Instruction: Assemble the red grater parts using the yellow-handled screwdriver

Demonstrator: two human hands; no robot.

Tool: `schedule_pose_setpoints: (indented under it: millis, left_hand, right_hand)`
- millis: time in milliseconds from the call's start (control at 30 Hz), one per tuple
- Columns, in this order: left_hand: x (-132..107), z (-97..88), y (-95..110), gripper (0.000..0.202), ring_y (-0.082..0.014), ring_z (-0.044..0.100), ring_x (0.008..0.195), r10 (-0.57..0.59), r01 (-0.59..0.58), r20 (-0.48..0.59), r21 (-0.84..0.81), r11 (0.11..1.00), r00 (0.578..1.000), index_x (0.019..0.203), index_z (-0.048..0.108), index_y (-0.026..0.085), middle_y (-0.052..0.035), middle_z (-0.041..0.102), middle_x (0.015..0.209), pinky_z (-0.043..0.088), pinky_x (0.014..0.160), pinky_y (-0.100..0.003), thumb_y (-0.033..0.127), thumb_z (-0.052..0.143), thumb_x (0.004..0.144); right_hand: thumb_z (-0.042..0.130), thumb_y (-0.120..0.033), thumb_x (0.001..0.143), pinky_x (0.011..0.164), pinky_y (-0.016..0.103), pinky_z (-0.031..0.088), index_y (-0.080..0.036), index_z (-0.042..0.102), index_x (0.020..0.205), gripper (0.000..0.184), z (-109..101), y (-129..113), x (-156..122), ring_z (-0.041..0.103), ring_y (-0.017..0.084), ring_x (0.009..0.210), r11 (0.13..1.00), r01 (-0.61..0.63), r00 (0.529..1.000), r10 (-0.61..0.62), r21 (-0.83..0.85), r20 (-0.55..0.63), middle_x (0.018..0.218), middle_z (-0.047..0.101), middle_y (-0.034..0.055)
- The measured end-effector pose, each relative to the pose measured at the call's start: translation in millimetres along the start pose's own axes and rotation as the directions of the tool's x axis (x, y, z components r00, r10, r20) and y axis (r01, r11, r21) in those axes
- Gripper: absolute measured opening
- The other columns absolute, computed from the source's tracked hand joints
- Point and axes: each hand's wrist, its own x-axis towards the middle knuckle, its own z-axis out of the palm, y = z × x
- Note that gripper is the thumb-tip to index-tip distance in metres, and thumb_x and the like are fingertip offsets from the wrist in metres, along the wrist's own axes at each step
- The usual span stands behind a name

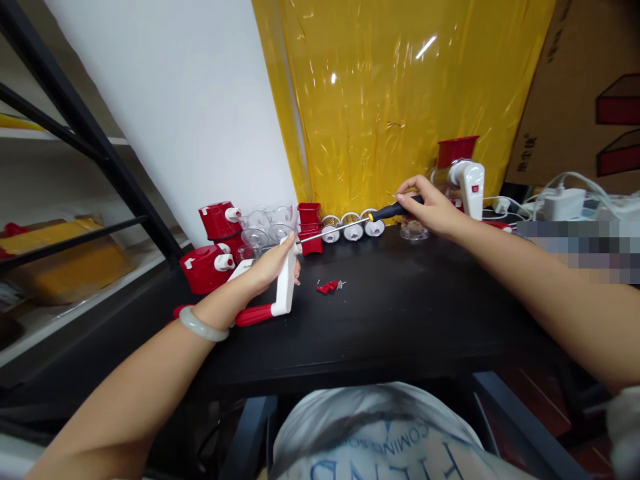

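Observation:
My left hand is closed around the upper end of a white crank handle with a red grip, held above the black table. My right hand grips the dark handle of a long-shafted screwdriver. Its shaft runs leftward, and the tip meets the top of the crank handle beside my left fingers; the exact contact point is too small to make out. Small red parts with screws lie on the table between my hands.
Red housings, clear cups, red hoppers and white-rimmed drums line the table's back. An assembled red-and-white grinder stands at right, near white cables. Black shelving rises at left.

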Motion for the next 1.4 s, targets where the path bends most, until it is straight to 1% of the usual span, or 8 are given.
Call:
schedule_pose_setpoints:
  millis: [300, 433, 533, 700, 933, 1200, 1300, 1400]
  left_hand:
    - [0, 0.0, -1, 0.066, -0.0189, 0.061, 0.049, 0.017, -0.017, -0.027, -0.013, 1.0, 0.999, 0.062, 0.059, 0.019, -0.0052, 0.061, 0.051, 0.048, 0.051, -0.028, 0.078, 0.045, 0.087]
    - [-3, 1.4, 4, 0.072, -0.0188, 0.06, 0.048, -0.011, 0.013, -0.028, 0.059, 0.998, 1.0, 0.054, 0.059, 0.018, -0.0088, 0.061, 0.05, 0.046, 0.05, -0.027, 0.075, 0.037, 0.092]
    - [-5, 2.1, 7, 0.075, -0.0183, 0.059, 0.047, -0.035, 0.039, -0.046, 0.082, 0.996, 0.998, 0.051, 0.059, 0.018, -0.0102, 0.061, 0.05, 0.045, 0.05, -0.027, 0.072, 0.032, 0.096]
    - [-1, -0.1, 6, 0.073, -0.0172, 0.059, 0.047, -0.003, 0.007, -0.058, 0.069, 0.998, 0.998, 0.051, 0.057, 0.018, -0.0077, 0.059, 0.049, 0.047, 0.052, -0.027, 0.067, 0.032, 0.098]
    - [10, -8.9, -2, 0.066, -0.0186, 0.061, 0.047, 0.03, -0.03, -0.05, 0.005, 1.0, 0.998, 0.061, 0.055, 0.02, -0.0044, 0.059, 0.05, 0.048, 0.05, -0.028, 0.078, 0.042, 0.089]
    - [5, -3.8, 1, 0.077, -0.0178, 0.06, 0.045, 0.033, -0.031, -0.014, 0.092, 0.995, 0.999, 0.05, 0.057, 0.017, -0.0069, 0.058, 0.048, 0.047, 0.049, -0.027, 0.078, 0.033, 0.091]
    - [4, -2.8, 2, 0.079, -0.0185, 0.06, 0.045, 0.044, -0.041, -0.022, 0.112, 0.993, 0.999, 0.048, 0.058, 0.017, -0.0085, 0.058, 0.046, 0.046, 0.049, -0.027, 0.076, 0.031, 0.093]
    - [6, -3.1, 1, 0.077, -0.0185, 0.059, 0.045, 0.074, -0.07, -0.034, 0.1, 0.993, 0.997, 0.047, 0.057, 0.018, -0.0086, 0.058, 0.046, 0.047, 0.05, -0.027, 0.074, 0.033, 0.093]
  right_hand:
    - [0.085, -0.023, 0.059, 0.066, 0.033, 0.06, -0.027, 0.052, 0.092, 0.046, 3, 0, -2, 0.06, 0.015, 0.076, 0.931, -0.116, 0.99, 0.079, 0.346, 0.117, 0.087, 0.053, -0.0016]
    - [0.082, -0.039, 0.071, 0.059, 0.033, 0.058, -0.025, 0.051, 0.087, 0.037, 5, 5, -1, 0.061, 0.016, 0.069, 0.967, -0.093, 0.992, 0.07, 0.239, 0.1, 0.083, 0.058, -0.0008]
    - [0.059, -0.065, 0.089, 0.04, 0.027, 0.043, -0.025, 0.052, 0.089, 0.041, 6, 10, -1, 0.054, 0.015, 0.046, 0.988, -0.151, 0.976, 0.144, 0.032, 0.161, 0.063, 0.058, -0.001]
    - [0.054, -0.074, 0.087, 0.036, 0.024, 0.029, -0.022, 0.056, 0.08, 0.053, 4, 13, -2, 0.042, 0.01, 0.036, 0.981, -0.092, 0.975, 0.125, -0.173, 0.186, 0.05, 0.053, -0.0026]
    - [0.081, -0.053, 0.073, 0.042, 0.023, 0.036, -0.024, 0.053, 0.09, 0.044, 11, 9, -2, 0.049, 0.008, 0.047, 0.995, -0.094, 0.992, 0.091, 0.031, 0.093, 0.07, 0.057, -0.0044]
    - [0.094, -0.032, 0.051, 0.061, 0.028, 0.05, -0.027, 0.05, 0.098, 0.064, 11, 7, 0, 0.058, 0.012, 0.062, 0.881, -0.153, 0.987, 0.119, 0.447, 0.104, 0.073, 0.058, -0.0069]
    - [0.088, -0.051, 0.062, 0.06, 0.031, 0.052, -0.026, 0.051, 0.091, 0.053, 12, 13, 1, 0.063, 0.016, 0.066, 0.911, -0.167, 0.985, 0.141, 0.378, 0.096, 0.076, 0.062, -0.0027]
    - [0.061, -0.073, 0.083, 0.045, 0.029, 0.041, -0.024, 0.052, 0.084, 0.049, 10, 21, 3, 0.054, 0.015, 0.048, 0.98, -0.18, 0.98, 0.171, 0.081, 0.103, 0.059, 0.056, -0.0018]
